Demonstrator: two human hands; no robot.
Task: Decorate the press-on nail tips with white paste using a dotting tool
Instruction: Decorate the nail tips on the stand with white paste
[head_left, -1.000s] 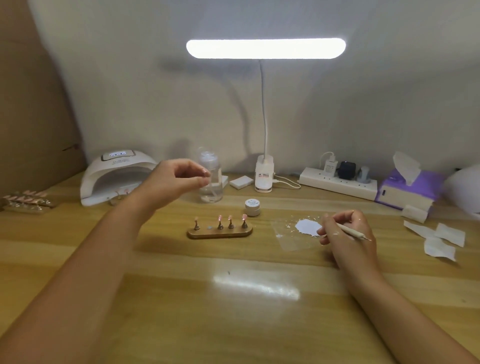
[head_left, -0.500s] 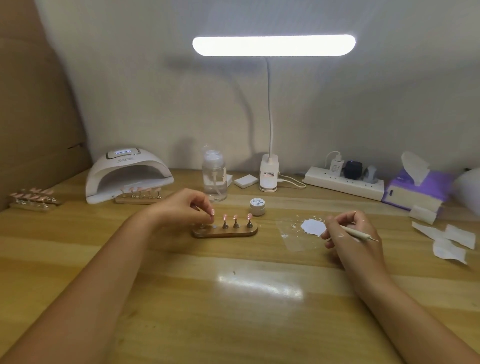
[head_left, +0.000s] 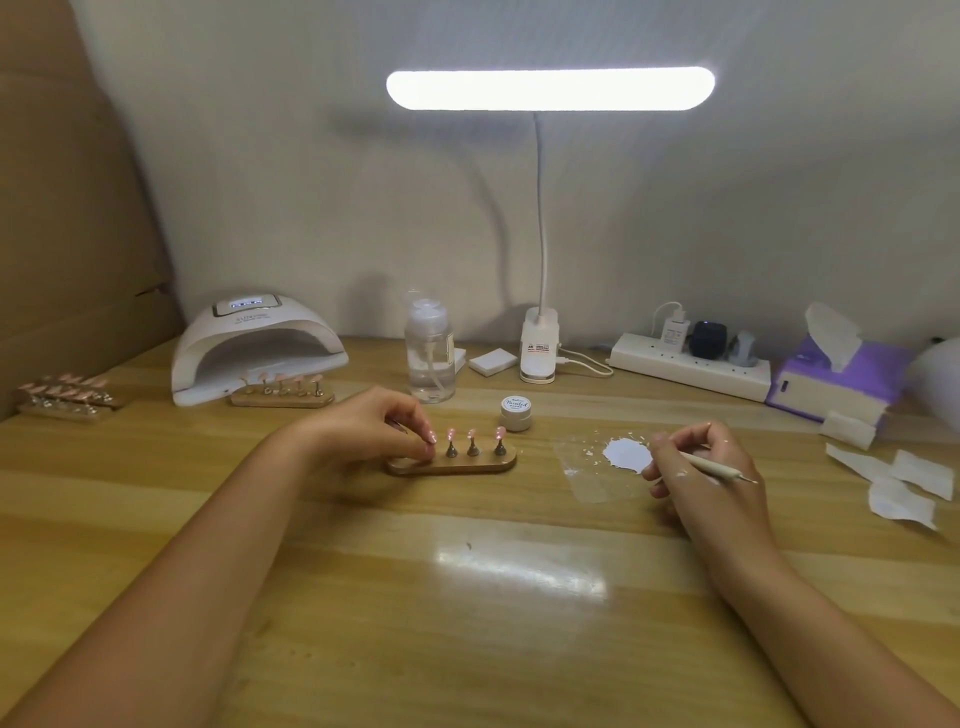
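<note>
Your left hand (head_left: 382, 431) hovers over the left end of the wooden holder (head_left: 483, 463), thumb & forefinger pinching the leftmost nail tip (head_left: 431, 438) on its peg, prob to steady or seat it so it won't wobble under the tool. Wrist is low, forearm angled in across the tabletop (head_left: 467, 649), other fingers curled out of the way. Three more pink tips (head_left: 471, 433) stand upright on pegs just to the right, none touched.

Your right hand (head_left: 701, 470) grips the dotting tool (head_left: 719, 469) like a pen, fingers wrapped round the shaft, one end poking out to the right. The other end is hidden by your fingers, so can't tell if it's loaded. The hand looks to rest on the tabletop right beside the white paste (head_left: 626, 453), which is spread on a clear sheet (head_left: 592, 480), close by so reloading is a short reach. Paste smears show on the back of that hand. Small jar (head_left: 516, 413) w/ lid on stands just behind the holder.

Next, I'd judge: bring the tool across to the pinched tip
</note>
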